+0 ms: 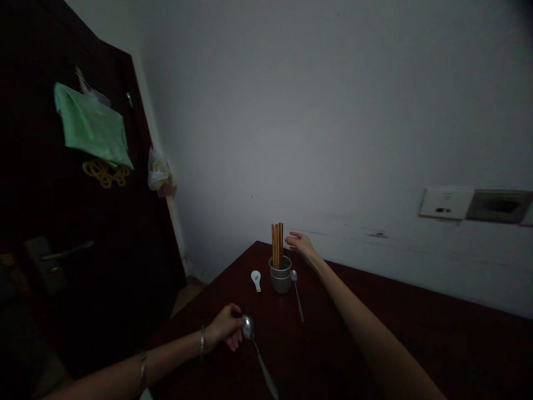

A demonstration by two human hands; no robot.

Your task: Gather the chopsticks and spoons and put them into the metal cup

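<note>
A metal cup (280, 279) stands near the far corner of the dark red table (416, 333), with several wooden chopsticks (277, 244) upright in it. My right hand (300, 245) reaches out just right of the chopsticks, fingers apart, holding nothing. A metal spoon (297, 297) lies on the table right of the cup. A small white ceramic spoon (256, 279) lies left of the cup. My left hand (225, 329) rests nearer to me, fingers curled at the bowl end of a second large metal spoon (258, 355) lying on the table.
A white wall runs behind the table, with a socket plate (446, 202) and a dark recessed box (498, 206) at the right. A dark door (62, 222) with a handle stands at the left, hung with a green bag (91, 125) and a small plastic bag (158, 173).
</note>
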